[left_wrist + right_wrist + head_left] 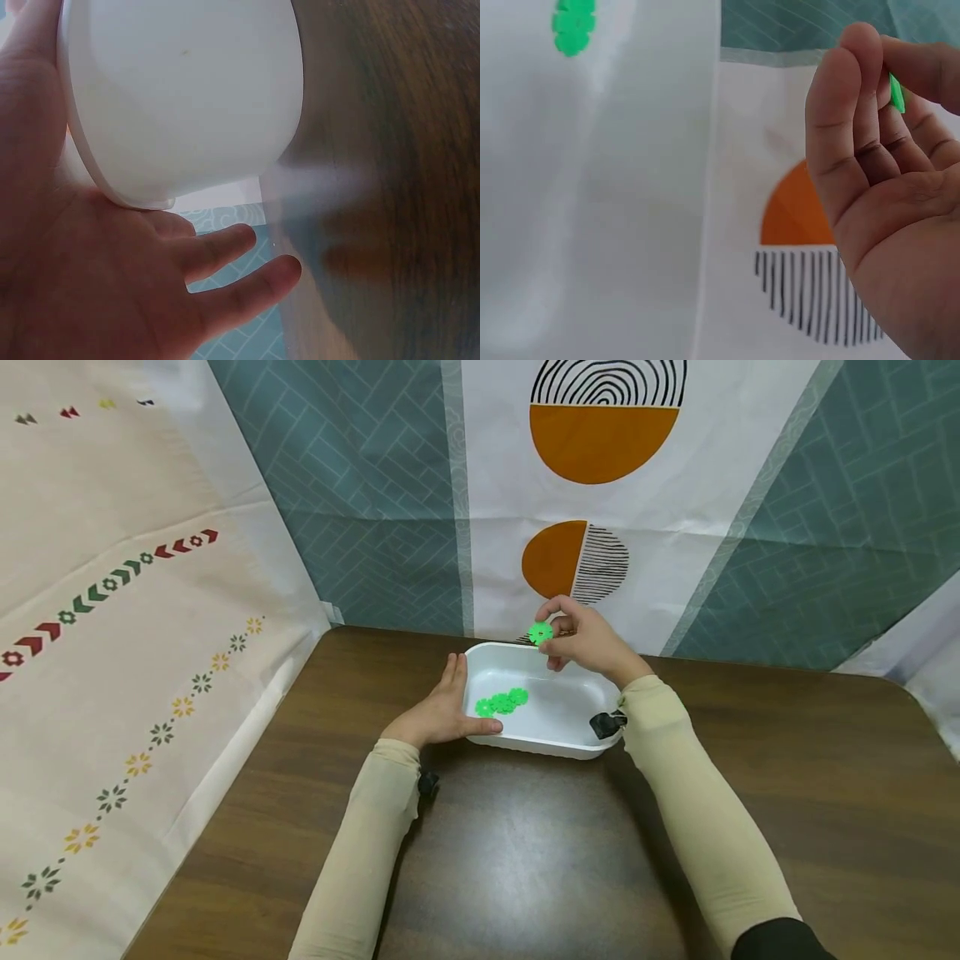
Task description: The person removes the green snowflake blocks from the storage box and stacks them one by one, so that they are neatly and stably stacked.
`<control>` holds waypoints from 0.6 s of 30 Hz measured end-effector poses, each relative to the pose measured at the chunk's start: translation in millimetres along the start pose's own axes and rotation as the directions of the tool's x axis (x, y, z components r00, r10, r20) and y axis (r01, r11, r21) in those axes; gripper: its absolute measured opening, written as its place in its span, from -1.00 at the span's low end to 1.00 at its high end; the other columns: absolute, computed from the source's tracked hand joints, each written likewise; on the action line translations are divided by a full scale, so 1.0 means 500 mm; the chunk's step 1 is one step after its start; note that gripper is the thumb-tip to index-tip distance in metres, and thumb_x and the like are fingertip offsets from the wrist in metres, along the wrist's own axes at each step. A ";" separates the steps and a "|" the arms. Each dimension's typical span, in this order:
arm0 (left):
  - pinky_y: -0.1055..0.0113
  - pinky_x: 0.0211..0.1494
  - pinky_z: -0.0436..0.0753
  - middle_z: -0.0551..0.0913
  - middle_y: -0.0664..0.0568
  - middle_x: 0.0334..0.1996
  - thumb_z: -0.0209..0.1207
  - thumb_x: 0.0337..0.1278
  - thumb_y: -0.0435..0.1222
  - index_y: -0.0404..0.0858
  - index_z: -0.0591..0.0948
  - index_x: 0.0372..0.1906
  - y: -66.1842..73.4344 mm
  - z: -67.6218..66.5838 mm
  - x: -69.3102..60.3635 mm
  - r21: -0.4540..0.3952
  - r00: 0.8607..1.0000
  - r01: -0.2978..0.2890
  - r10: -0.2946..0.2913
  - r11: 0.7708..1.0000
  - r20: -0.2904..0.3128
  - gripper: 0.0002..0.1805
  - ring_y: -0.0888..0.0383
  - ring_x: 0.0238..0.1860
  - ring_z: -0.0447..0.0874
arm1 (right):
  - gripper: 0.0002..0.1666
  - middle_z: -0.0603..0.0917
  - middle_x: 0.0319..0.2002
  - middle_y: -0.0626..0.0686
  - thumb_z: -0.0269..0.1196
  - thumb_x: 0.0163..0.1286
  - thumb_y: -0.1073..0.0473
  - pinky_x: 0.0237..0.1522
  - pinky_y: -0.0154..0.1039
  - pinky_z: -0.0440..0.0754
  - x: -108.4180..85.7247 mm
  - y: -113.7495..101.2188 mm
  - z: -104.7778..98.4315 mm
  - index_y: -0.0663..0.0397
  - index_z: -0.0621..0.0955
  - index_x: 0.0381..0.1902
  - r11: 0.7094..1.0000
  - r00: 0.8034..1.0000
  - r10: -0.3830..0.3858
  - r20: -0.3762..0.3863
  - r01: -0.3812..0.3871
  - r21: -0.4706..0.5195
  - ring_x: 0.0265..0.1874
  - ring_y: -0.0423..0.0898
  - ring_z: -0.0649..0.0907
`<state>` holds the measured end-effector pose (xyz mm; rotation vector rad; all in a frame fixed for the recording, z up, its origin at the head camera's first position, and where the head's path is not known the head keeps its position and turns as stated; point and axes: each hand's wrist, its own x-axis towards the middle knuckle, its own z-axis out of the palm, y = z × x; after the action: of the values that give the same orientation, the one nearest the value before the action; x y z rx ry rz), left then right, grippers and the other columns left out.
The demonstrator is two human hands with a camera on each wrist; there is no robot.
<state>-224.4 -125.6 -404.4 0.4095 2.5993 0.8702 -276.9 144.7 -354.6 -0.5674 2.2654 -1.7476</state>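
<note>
A white oval-cornered tray [555,747] stands on the table, with several bright green notched discs [502,702] bunched at its left part. My left hand [442,710] rests against the tray's left end, thumb over the near rim and fingers straight along the side; the left wrist view shows the palm [97,277] beside the tray's outer wall [187,90]. Above the far rim, my right hand [588,639] pinches one green disc [540,633] between thumb and fingers. In the right wrist view only the edge of that disc [896,94] shows in the hand [900,187].
The brown wooden table [525,843] extends around the tray. Behind it hangs a teal and white cloth [495,460] with orange shapes, and a cream patterned cloth [150,635] is on the left. Dark wrist cameras sit at both wrists, the right one [606,725] over the tray.
</note>
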 end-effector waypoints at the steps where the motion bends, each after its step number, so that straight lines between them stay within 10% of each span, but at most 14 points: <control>1: 0.03 0.51 0.09 -0.51 -0.14 0.60 0.42 -0.02 0.25 -0.26 -0.43 0.59 0.000 0.000 0.000 0.001 1.000 0.001 -0.001 1.000 0.002 0.49 -0.13 0.59 -0.26 | -0.60 0.53 -0.45 0.22 0.29 0.34 0.45 -0.35 -0.04 0.73 -0.005 -0.003 -0.004 0.18 0.47 0.09 1.000 1.000 -0.005 -0.009 0.005 0.007 -0.53 0.20 0.68; 18: 0.01 0.51 0.09 -0.53 -0.10 0.60 0.43 -0.03 0.22 -0.28 -0.43 0.59 -0.007 0.005 0.001 -0.011 1.000 -0.019 0.019 1.000 -0.011 0.50 -0.12 0.59 -0.29 | -0.55 0.69 -0.28 0.34 0.23 0.46 0.41 -0.24 -0.13 0.73 -0.115 -0.028 -0.036 0.27 0.44 0.26 0.998 0.995 -0.019 -0.097 0.025 0.059 -0.42 0.06 0.72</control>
<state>-224.4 -127.0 -408.7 0.4280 2.6027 0.8953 -230.1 182.4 -339.3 -0.5085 2.2687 -1.8858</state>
